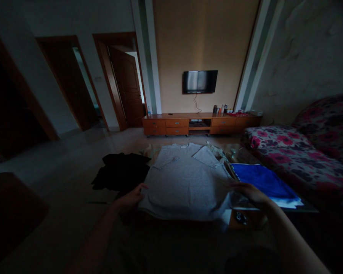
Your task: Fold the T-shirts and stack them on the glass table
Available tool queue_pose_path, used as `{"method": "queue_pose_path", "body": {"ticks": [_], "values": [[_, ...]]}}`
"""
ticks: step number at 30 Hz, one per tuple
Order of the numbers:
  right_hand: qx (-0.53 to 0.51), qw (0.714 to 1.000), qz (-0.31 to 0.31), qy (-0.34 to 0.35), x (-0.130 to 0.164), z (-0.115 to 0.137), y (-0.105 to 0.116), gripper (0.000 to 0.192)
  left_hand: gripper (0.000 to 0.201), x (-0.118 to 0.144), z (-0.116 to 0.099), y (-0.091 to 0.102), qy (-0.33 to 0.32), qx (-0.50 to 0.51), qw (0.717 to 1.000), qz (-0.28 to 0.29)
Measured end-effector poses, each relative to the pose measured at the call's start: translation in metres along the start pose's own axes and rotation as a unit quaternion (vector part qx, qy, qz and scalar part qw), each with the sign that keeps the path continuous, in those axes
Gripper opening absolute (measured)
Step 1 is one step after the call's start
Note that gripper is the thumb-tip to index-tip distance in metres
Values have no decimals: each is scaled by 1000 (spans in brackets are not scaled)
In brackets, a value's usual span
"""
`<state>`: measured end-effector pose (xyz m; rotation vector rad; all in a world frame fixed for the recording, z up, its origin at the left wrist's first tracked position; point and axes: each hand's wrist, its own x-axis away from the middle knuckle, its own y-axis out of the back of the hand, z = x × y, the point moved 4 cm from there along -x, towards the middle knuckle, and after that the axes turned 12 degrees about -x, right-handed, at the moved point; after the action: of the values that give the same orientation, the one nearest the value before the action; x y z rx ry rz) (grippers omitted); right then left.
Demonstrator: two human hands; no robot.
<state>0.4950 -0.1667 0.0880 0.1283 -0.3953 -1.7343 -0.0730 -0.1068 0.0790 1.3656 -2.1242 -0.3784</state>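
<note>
A grey short-sleeved T-shirt (185, 182) lies spread over a low glass table, its collar at the far side and its hem towards me. Both sleeves are turned in over the body of the shirt. My left hand (133, 196) is closed on the shirt's left edge near the hem. On the opposite side, my right hand (250, 191) pinches the shirt's right edge, where the cloth is lifted and creased. A dark, crumpled cloth (121, 171) lies left of the shirt. To the right is a flat blue cloth (264, 180) with a white edge.
A small dark object with pale rings (240, 218) lies near the table's front right. A flowered sofa (297, 152) stands at the right. Beyond the table, a wooden TV cabinet (177, 123) carries several bottles, below a wall-mounted television (200, 82). The room is dim.
</note>
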Motion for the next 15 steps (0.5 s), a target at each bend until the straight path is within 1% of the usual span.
{"method": "queue_pose_path", "body": {"ticks": [2,3,4,6,7,9,10,13,15], "values": [[-90,995,30,-23,-2,5,-2,43,31,-2,-4,3,-38,24,999,2],[-128,991,30,-27,-2,7,-2,47,30,-3,-7,4,-51,48,998,7],[-154,988,22,-20,-2,9,-2,52,33,-3,-9,5,-61,76,995,15],[-179,984,12,4,0,12,-2,61,49,-2,-16,5,-79,117,990,24],[-185,983,10,13,1,12,-2,64,58,-1,-19,6,-90,118,989,16],[-193,981,1,21,0,9,-2,64,66,-1,-25,9,-103,80,991,-27],[-203,979,-8,24,-1,7,-2,62,65,-1,-27,12,-101,48,992,-57],[-240,970,-16,44,-4,0,1,57,47,-3,-27,20,-85,-55,984,-147],[-245,968,-10,45,-5,-2,5,54,33,-4,-28,25,-100,-115,970,-191]]}}
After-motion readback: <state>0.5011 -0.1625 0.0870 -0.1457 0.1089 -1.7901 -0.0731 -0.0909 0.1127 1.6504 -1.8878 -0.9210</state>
